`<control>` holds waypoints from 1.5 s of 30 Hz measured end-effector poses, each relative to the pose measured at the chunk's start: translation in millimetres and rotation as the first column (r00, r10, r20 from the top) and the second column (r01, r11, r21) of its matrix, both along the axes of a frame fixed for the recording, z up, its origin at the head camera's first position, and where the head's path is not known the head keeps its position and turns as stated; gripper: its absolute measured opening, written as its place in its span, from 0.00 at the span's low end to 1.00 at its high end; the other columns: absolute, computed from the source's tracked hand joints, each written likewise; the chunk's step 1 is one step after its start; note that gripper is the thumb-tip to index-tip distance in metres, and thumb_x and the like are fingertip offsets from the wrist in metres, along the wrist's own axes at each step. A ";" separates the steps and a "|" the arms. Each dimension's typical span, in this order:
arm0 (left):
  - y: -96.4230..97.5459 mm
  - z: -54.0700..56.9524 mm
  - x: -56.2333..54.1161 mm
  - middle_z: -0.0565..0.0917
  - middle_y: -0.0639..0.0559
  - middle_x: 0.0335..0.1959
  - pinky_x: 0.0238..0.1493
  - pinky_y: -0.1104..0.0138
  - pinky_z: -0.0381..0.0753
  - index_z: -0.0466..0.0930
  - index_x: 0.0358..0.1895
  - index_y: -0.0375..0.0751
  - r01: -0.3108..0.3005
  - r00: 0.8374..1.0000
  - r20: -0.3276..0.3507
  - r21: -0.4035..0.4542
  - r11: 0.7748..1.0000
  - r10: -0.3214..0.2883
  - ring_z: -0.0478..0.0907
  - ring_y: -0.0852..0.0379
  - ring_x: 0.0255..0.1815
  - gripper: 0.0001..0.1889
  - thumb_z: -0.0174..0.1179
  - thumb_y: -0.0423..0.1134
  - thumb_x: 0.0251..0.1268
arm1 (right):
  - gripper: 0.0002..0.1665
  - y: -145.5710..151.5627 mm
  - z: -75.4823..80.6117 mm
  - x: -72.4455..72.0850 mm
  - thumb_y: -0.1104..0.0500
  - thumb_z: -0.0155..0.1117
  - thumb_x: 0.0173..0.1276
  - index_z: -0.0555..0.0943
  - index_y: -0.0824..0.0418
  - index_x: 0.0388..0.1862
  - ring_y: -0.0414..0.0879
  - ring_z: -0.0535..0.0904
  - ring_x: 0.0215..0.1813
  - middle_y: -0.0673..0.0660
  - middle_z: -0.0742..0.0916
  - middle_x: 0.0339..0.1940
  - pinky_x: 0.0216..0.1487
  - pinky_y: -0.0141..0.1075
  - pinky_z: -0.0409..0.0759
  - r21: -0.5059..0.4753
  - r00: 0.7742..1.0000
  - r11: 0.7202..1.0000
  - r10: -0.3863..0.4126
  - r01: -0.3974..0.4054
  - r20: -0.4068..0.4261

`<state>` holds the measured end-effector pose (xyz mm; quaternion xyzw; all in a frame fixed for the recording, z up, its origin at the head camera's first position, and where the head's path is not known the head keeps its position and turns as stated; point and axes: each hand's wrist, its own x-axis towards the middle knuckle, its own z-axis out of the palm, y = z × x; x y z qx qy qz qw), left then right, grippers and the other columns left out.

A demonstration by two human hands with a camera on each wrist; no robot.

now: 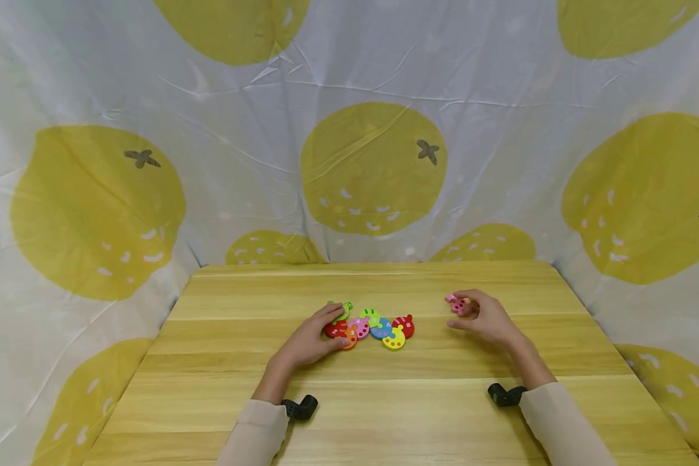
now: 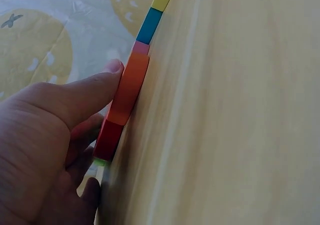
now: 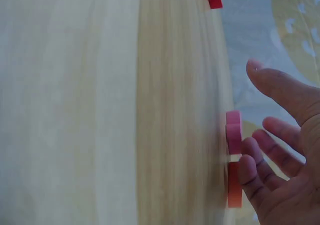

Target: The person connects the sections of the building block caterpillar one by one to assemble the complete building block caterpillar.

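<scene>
A wavy chain of flat, numbered puzzle pieces lies mid-table, running from a green piece (image 1: 343, 312) through red, orange (image 2: 131, 87), pink, green, blue (image 1: 381, 329) and yellow (image 1: 393, 339) to a red piece (image 1: 404, 325). Over its left end rests my left hand (image 1: 307, 341), fingers at the green piece and thumb touching the orange one. To the right of the chain, my right hand (image 1: 490, 318) is spread with its thumb held apart. Its fingertips are right at a pink piece (image 3: 233, 133) and an orange piece (image 3: 234, 185), which the fingers partly cover in the head view.
The wooden table (image 1: 396, 414) has a far edge against a hanging cloth (image 1: 256, 181) printed with big yellow fruit, which also closes in both sides. Black wrist cameras (image 1: 300, 407) stick out inward from both forearms, low over the tabletop.
</scene>
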<state>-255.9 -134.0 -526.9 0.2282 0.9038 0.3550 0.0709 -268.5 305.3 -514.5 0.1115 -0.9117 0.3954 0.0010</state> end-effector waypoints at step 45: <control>1.7 1.5 4.6 0.57 0.49 0.84 0.82 0.44 0.54 0.61 0.81 0.48 0.043 0.999 0.011 -0.042 0.998 -0.042 0.48 0.44 0.86 0.37 0.62 0.53 0.74 | 0.32 -14.9 -3.3 -8.9 0.58 0.71 0.67 0.77 0.72 0.66 0.58 0.80 0.53 0.68 0.82 0.57 0.55 0.55 0.79 0.246 0.997 0.968 0.056 -0.041 -0.054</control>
